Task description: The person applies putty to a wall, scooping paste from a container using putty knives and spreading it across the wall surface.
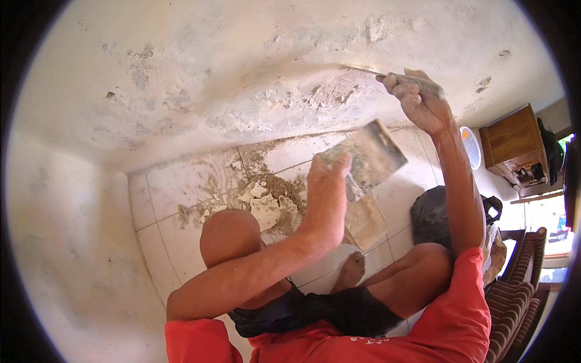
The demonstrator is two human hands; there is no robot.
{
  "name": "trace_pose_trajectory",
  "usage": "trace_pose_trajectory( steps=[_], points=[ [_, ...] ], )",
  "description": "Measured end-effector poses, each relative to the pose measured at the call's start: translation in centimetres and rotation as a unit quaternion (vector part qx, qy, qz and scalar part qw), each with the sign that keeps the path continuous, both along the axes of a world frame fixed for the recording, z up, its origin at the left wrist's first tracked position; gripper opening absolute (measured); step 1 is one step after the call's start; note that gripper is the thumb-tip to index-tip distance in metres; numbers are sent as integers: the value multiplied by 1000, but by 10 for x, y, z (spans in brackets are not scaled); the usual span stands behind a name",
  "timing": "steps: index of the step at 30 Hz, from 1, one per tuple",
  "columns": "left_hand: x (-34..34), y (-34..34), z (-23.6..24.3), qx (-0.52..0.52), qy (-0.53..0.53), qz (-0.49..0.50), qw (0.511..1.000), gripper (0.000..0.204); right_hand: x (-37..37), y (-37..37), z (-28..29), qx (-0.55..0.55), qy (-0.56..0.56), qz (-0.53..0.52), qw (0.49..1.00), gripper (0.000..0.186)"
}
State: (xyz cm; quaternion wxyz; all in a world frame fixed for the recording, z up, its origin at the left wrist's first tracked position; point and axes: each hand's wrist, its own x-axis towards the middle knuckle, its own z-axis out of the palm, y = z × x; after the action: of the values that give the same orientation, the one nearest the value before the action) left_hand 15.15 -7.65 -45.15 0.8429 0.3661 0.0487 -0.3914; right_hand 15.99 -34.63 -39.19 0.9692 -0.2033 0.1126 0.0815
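My right hand [420, 101] is closed around the handle of a putty knife [364, 69]. The thin blade lies at a low angle against the patchy wall [242, 66], just above a rough, flaking area. In my left hand [330, 171] is a flat rectangular plastering board [378, 154], smeared with grey-beige paste and blurred by motion. It is tilted above the floor, a little out from the wall's foot. The fingers under the board are hidden, while the thumb shows along its near edge.
Broken plaster pieces [266, 209] and brown dirt lie on the white floor tiles [175, 187]. A pale dusty tray [366, 222] sits below the board. To the right are a black bag [430, 215], a white bucket [470, 148], a wooden cabinet [511, 142] and a slatted chair [514, 296].
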Motion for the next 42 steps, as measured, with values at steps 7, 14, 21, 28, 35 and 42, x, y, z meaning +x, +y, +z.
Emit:
trace_pose_trajectory(
  steps=[7, 14, 21, 28, 35, 42],
  points=[
    [25, 3, -17, 39, 54, 65, 996, 15, -77, 31, -1, -317, 6, -17, 948, 43],
    [29, -1, -18, 42, 58, 92, 993, 12, -114, 42, 6, -618, 7, -10, 786, 36],
    [22, -14, -21, 1, 33, 75, 997, 10, -121, 45, -16, -857, -88, -69, 503, 25],
    [16, -18, -13, -43, 0, 59, 997, 12, -120, 50, -23, -925, -157, -131, 321, 48],
    [23, -18, -16, -35, -24, 98, 994, 21, -106, 54, -35, -939, -147, -164, 265, 47],
    [29, -13, -17, -70, -55, 109, 990, 33, -92, 55, -40, -926, -191, -227, 232, 45]
  ],
)
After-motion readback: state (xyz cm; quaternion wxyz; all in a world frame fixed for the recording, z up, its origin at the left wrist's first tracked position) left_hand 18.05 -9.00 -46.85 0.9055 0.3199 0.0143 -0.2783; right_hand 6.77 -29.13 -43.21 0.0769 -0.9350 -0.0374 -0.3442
